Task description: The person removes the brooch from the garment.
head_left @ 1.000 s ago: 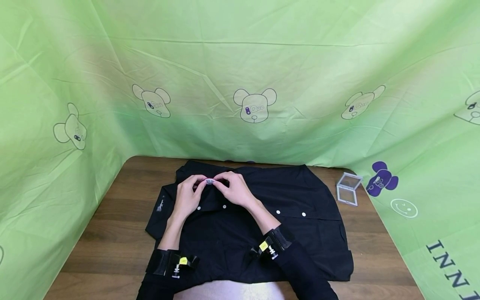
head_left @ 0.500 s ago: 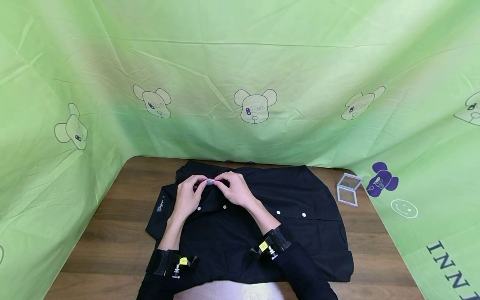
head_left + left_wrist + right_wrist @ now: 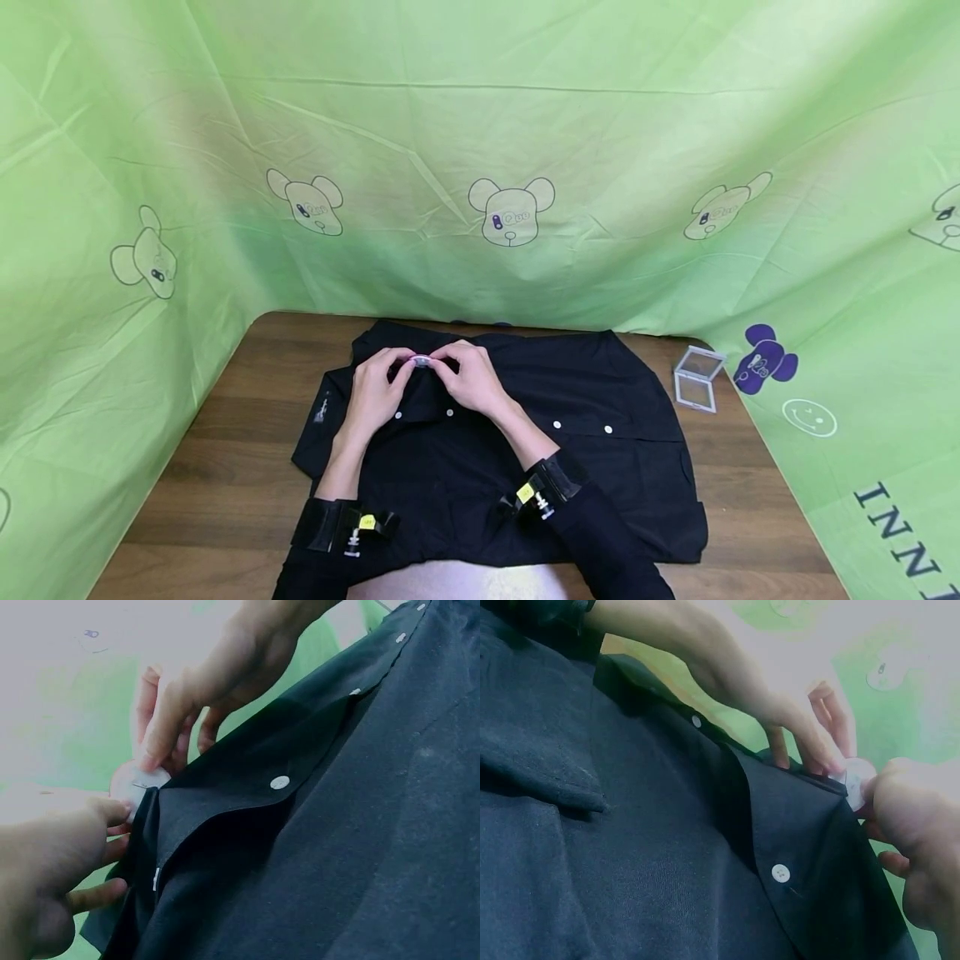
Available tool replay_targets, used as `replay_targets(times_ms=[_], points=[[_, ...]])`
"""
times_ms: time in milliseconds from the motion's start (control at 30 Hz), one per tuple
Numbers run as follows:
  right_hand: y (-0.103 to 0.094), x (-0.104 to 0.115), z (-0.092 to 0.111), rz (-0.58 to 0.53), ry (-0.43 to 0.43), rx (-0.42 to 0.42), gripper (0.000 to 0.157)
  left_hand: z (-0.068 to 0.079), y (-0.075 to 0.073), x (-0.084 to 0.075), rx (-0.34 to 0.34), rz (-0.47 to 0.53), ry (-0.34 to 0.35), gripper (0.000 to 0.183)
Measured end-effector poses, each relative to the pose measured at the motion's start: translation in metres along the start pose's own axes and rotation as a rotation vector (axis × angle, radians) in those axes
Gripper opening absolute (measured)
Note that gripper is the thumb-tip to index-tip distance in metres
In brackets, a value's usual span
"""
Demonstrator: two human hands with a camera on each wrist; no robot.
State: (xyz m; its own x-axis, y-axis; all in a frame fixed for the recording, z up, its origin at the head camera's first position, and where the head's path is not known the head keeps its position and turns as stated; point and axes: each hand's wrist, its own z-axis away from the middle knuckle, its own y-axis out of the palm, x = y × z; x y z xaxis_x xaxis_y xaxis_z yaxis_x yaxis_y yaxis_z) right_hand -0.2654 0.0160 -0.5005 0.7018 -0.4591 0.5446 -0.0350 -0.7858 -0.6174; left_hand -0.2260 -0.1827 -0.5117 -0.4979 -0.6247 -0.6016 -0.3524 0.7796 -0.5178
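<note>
A small round badge (image 3: 422, 361), pale with a pinkish edge, is held up at the placket of a black button-up shirt (image 3: 480, 467). A thin dark line like a pin crosses its face in the left wrist view. My left hand (image 3: 375, 390) pinches the badge's left side between thumb and fingers. From the other side, my right hand (image 3: 468, 377) pinches it too. A fold of the shirt's cloth rises to the badge (image 3: 148, 782), and a white button (image 3: 280, 782) sits on that fold. My fingers hide part of the badge.
The shirt lies spread on a wooden table (image 3: 202, 492). An open clear square case (image 3: 694, 390) stands on the table to the right of the shirt. A green printed curtain (image 3: 510, 275) hangs behind and along both sides.
Both hands hold almost still at the badge, with only a tiny shift of fingers and cloth. The shirt and the clear case stay where they were.
</note>
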Motion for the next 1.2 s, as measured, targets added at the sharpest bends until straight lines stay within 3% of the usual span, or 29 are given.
replay_targets(times_ms=[167,433,700,1200], points=[[0.001,0.0,0.0,-0.019,0.032,-0.023,0.01,-0.002,-0.009,0.0,0.024,-0.013,0.017,0.021],[0.001,-0.001,-0.001,-0.031,0.072,-0.027,0.01,0.0,-0.022,0.006,0.08,-0.02,0.02,0.019],[0.0,0.001,0.0,-0.03,0.069,-0.034,0.009,0.003,-0.014,0.004,0.179,-0.057,0.027,0.022],[0.001,0.002,0.0,-0.005,0.026,-0.021,0.009,0.006,-0.007,0.003,0.132,-0.09,0.006,0.005]])
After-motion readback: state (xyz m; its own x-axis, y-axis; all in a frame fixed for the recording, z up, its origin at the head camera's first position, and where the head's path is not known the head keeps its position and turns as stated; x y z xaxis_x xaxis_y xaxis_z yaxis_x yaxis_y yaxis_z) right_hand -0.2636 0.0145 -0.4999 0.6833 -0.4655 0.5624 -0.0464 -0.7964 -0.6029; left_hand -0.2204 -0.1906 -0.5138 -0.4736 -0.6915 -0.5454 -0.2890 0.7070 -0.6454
